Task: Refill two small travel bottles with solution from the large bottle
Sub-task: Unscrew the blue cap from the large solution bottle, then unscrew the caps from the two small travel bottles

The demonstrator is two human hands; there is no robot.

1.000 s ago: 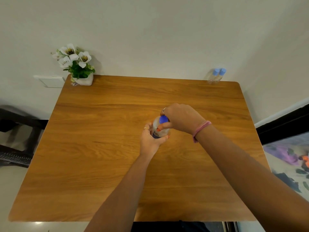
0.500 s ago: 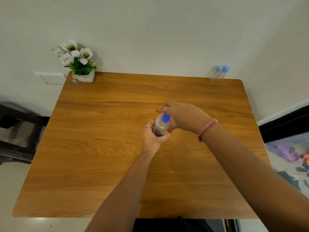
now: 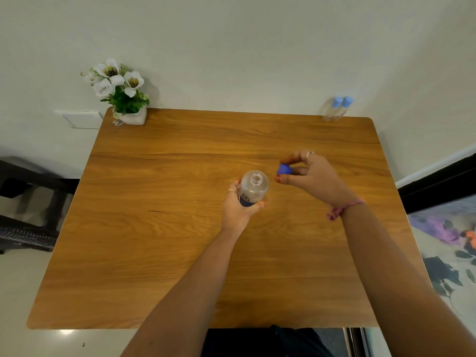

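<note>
The large clear bottle (image 3: pixel 253 188) with a dark blue label stands upright near the middle of the wooden table (image 3: pixel 159 228), its neck uncovered. My left hand (image 3: pixel 238 206) grips its body from the near side. My right hand (image 3: pixel 313 176) holds the blue cap (image 3: pixel 284 169) between thumb and fingers, a little to the right of the bottle and clear of it. Two small clear travel bottles (image 3: pixel 337 109) with light blue caps stand side by side at the table's far right corner, against the wall.
A white pot of white flowers (image 3: pixel 123 95) sits at the far left corner. A wall plate (image 3: pixel 81 119) is left of it. Dark furniture (image 3: pixel 28 202) stands off the left edge. A floral rug (image 3: pixel 448 243) lies to the right.
My right hand has lifted the blue cap off the large bottle and moved it away to the right. My left hand kept hold of the bottle.
</note>
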